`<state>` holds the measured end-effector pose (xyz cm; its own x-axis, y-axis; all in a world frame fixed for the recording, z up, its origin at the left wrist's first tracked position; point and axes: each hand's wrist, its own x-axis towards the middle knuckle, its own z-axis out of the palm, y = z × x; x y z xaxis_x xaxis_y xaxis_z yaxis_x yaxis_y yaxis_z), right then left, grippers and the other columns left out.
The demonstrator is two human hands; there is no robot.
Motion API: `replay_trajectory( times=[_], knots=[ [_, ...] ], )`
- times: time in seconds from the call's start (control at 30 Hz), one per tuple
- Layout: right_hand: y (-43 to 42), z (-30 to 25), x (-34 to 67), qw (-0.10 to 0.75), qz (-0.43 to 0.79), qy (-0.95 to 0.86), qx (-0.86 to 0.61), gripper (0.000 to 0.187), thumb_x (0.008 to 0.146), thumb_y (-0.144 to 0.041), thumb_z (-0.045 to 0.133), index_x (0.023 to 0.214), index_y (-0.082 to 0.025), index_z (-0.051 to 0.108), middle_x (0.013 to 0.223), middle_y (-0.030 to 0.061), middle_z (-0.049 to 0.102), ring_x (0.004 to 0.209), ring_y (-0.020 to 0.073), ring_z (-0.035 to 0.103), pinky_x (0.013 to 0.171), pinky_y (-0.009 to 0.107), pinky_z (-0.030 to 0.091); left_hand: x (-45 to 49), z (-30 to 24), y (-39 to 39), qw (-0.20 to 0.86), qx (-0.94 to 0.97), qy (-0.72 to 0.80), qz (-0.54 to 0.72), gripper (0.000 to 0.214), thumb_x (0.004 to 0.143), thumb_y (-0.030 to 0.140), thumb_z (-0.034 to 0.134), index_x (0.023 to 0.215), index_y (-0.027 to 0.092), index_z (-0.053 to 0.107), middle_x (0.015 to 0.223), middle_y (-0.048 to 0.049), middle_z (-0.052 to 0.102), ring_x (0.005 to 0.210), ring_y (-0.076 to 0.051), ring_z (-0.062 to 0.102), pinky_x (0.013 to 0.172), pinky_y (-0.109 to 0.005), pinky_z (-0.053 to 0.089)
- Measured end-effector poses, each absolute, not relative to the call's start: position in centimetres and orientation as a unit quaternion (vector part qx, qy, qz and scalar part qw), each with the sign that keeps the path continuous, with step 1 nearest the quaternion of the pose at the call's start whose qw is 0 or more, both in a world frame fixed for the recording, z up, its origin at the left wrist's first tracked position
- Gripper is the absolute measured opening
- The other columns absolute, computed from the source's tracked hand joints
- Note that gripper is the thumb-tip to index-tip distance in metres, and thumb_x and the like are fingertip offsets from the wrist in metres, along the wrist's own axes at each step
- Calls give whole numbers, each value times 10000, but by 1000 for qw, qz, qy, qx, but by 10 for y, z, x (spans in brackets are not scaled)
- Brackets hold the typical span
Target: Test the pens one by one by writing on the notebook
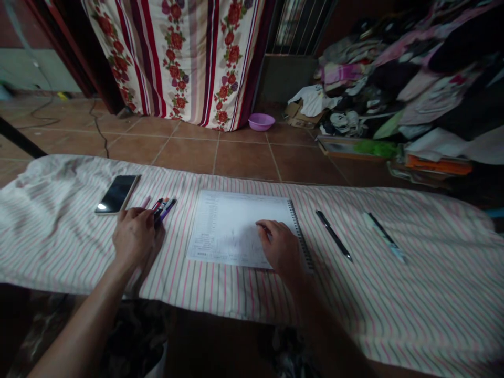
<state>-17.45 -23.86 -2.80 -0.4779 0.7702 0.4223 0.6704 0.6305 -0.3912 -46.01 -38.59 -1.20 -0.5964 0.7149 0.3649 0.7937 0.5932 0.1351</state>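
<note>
My left hand [134, 235] lies over the lower ends of several pens [167, 209], its fingers bent around them. The pens are bunched side by side on the striped cloth, with red, dark and purple barrels; my fingers partly hide them. Left of that hand lies a smartphone [118, 194], its dark screen up. My right hand [280, 247] rests on the right half of an open spiral notebook [232, 220], with its fingers curled in and no object visible in them. The notebook page has faint print along its left and lower edges, and its black spiral is on the right.
A black pen [334, 235] and a light-blue and black pen [386, 237] lie right of the notebook on the striped cloth [441, 252]. Beyond are a tiled floor [236, 155], a floral curtain [185, 63], a purple basin [261, 122] and a heap of clothes [425, 89].
</note>
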Motion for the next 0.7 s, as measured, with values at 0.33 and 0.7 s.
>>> replay_trajectory(
  times=[0.33,0.7],
  knots=[
    [-236,-30,-177,292,85,-856,-418,192,844,-218,449,839,-182,638,813,52,689,763,186,599,724,291,431,-444,-10,-380,158,-460,-865,-127,332,851,347,411,965,173,669,972,-125,620,970,-303,487,760,-391,425],
    [-238,-26,-175,299,97,-854,-415,199,845,-222,437,837,-187,634,816,58,687,751,187,596,715,295,431,-424,-21,-366,180,-460,-868,-54,285,841,290,383,835,173,643,907,-109,629,903,-281,540,752,-383,418]
  ],
)
